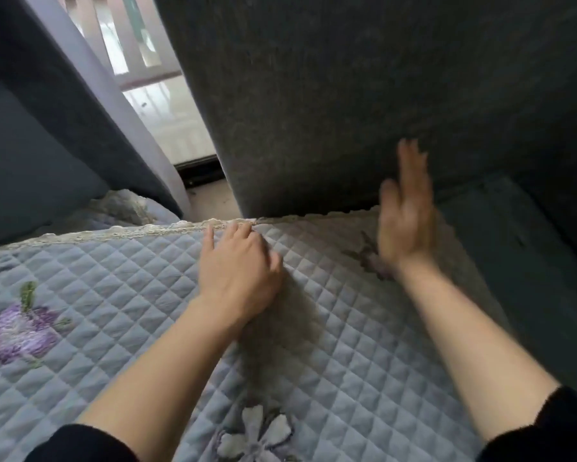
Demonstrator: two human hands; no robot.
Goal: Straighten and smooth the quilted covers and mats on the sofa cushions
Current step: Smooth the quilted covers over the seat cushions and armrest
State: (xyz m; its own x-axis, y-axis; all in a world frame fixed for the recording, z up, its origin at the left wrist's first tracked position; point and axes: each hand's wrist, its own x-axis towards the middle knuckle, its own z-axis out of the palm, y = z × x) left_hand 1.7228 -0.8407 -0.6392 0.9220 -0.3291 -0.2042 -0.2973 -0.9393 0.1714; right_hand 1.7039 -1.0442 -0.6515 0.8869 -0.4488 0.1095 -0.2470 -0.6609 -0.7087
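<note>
A pale blue quilted cover [363,328] with purple embroidered flowers and a cream lace edge lies over the sofa seat cushion. My left hand [238,266] rests on it near the far lace edge, fingers bent with their tips at the trim. My right hand [405,218] is blurred, fingers straight and pointing up, raised over the cover's far right corner in front of the dark grey back cushion [363,105]. It holds nothing.
A second dark sofa piece [46,135] stands at the left, with another quilted mat [120,208] bunched at its base. Between the two lies a gap showing floor [210,198] and a bright balcony door. A dark cushion [500,248] lies at the right.
</note>
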